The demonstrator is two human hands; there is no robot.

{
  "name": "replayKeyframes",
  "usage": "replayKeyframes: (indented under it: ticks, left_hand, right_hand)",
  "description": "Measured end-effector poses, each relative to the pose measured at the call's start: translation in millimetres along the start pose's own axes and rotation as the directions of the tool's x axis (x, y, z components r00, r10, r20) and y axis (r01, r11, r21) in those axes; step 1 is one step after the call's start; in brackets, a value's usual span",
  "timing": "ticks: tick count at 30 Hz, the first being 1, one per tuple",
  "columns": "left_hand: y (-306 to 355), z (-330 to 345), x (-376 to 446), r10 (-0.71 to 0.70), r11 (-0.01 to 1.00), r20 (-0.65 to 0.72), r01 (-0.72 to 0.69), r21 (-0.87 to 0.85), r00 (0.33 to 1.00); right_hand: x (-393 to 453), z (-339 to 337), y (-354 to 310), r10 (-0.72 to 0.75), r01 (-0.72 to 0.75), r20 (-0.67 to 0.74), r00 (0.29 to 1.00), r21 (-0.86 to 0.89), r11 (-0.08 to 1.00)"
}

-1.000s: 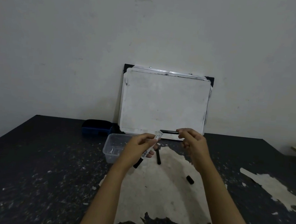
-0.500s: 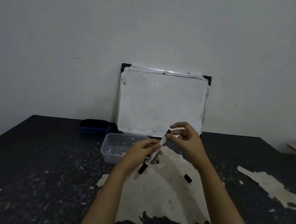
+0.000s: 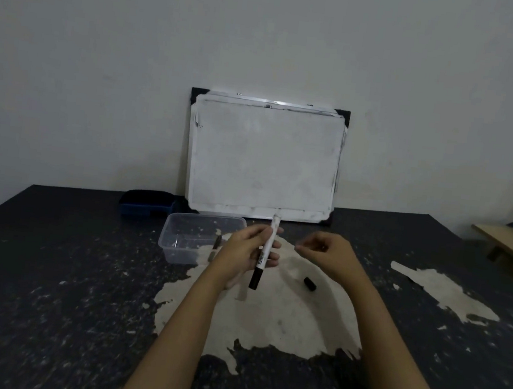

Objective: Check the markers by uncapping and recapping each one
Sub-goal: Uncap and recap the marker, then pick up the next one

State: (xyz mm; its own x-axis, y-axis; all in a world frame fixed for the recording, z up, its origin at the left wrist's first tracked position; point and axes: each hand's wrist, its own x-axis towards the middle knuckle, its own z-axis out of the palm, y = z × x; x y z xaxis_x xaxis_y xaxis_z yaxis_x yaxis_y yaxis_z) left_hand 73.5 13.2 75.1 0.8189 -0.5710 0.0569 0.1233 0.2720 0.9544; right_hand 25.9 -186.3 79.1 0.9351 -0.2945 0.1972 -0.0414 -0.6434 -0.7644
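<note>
A plain pale wall backs a dark, worn table [image 3: 51, 267] whose black coating has peeled away in large pale patches. A white rectangular whiteboard with black corner pieces [image 3: 265, 160] leans upright against the wall at the table's far edge. To its left sits a dark blue tray [image 3: 148, 203], and just in front of the board stands a clear plastic rectangular container [image 3: 180, 243]; whether it holds anything I cannot tell.

The left hand [image 3: 242, 253] is clamped around a white-barrelled marker with a black end [image 3: 264, 255], holding it nearly upright above the middle of the table, black end down and white end pointing up towards the board's lower edge. The right hand [image 3: 328, 254] hovers just to the right of it, apart from the marker, with fingers curled inwards; whether they pinch something small cannot be told. A short black cap [image 3: 309, 284] lies on the pale patch below the right hand.
</note>
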Motion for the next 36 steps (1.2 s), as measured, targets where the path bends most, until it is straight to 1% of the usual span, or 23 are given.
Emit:
replayKeyframes:
  ticks: [2, 4, 6, 8, 10, 12, 13, 15, 18, 20, 21, 23, 26, 29, 33, 36]
  left_hand:
    - [-4.2, 5.7, 0.2, -0.017, 1.0, 0.008, 0.017, 0.012, 1.0]
    - [-8.5, 9.5, 0.4, -0.037, 0.999, 0.013, 0.037, 0.015, 0.999]
    - [-12.5, 11.3, 0.6, -0.051, 0.999, 0.014, 0.051, 0.015, 0.999]
    - [-16.0, 11.4, 1.2, -0.068, 0.997, -0.004, 0.068, 0.032, 0.998]
    - [-18.9, 10.2, 2.2, -0.081, 0.994, -0.036, 0.084, 0.066, 0.996]
    - [-20.1, 9.0, 2.2, -0.078, 0.993, -0.051, 0.082, 0.088, 0.996]
    - [-20.2, 8.8, 1.9, -0.072, 0.992, -0.053, 0.077, 0.097, 0.996]
    - [-20.2, 9.1, 0.8, -0.063, 0.99, -0.062, 0.07, 0.122, 0.996]
    - [-22.5, 10.6, 0.1, -0.064, 0.988, -0.072, 0.074, 0.134, 0.995]
    - [-24.3, 11.2, 0.5, -0.068, 0.987, -0.072, 0.078, 0.137, 0.995]
    - [-24.6, 11.2, 0.6, -0.068, 0.988, -0.07, 0.078, 0.137, 0.995]
    - [-24.8, 11.2, 1.1, -0.064, 0.986, -0.07, 0.074, 0.147, 0.995]
    - [-24.4, 10.8, 0.8, -0.048, 0.987, -0.063, 0.057, 0.151, 0.997]
    - [-23.6, 10.0, 0.0, -0.042, 0.986, -0.06, 0.051, 0.156, 0.997]
    - [-22.9, 8.2, -0.1, -0.041, 0.98, -0.052, 0.05, 0.194, 0.998]
    - [-22.5, 6.3, 0.3, -0.042, 0.969, -0.048, 0.053, 0.241, 0.998]
  right_hand:
    - [-5.2, -4.0, 9.6, 0.095, -0.089, 0.074, 0.993, -0.082, 0.993]
    - [-10.5, -7.5, 15.1, 0.193, -0.172, 0.156, 0.969, -0.139, 0.975]
    - [-13.0, -9.8, 19.4, 0.25, -0.215, 0.21, 0.945, -0.177, 0.96]
    - [-13.7, -9.2, 22.1, 0.255, -0.214, 0.234, 0.938, -0.187, 0.959]
    - [-12.2, -8.1, 22.9, 0.205, -0.169, 0.222, 0.953, -0.171, 0.971]
    - [-9.2, -5.6, 21.3, 0.091, -0.079, 0.146, 0.985, -0.081, 0.994]
    - [-7.1, -3.9, 19.6, 0.039, -0.039, 0.094, 0.995, -0.007, 0.999]
    - [-3.6, -1.3, 12.8, -0.009, 0.008, 0.006, 1.0, 0.168, 0.986]
    - [-0.3, 2.0, -0.1, -0.005, 0.038, -0.08, 0.997, 0.426, 0.904]
    - [1.6, 4.2, -7.2, 0.022, 0.029, -0.081, 0.996, 0.583, 0.812]
    - [2.2, 5.8, -9.9, 0.034, 0.019, -0.072, 0.997, 0.635, 0.772]
    - [4.1, 10.1, -11.8, 0.048, 0.01, -0.071, 0.996, 0.652, 0.758]
    - [5.8, 15.1, -10.9, 0.036, 0.011, -0.067, 0.997, 0.599, 0.801]
    - [5.2, 17.3, -9.3, 0.018, 0.013, -0.046, 0.999, 0.588, 0.809]
    - [4.4, 16.2, -6.9, -0.004, 0.014, -0.018, 1.0, 0.611, 0.792]
    - [3.2, 15.0, -5.1, -0.014, 0.006, 0.007, 1.0, 0.651, 0.759]
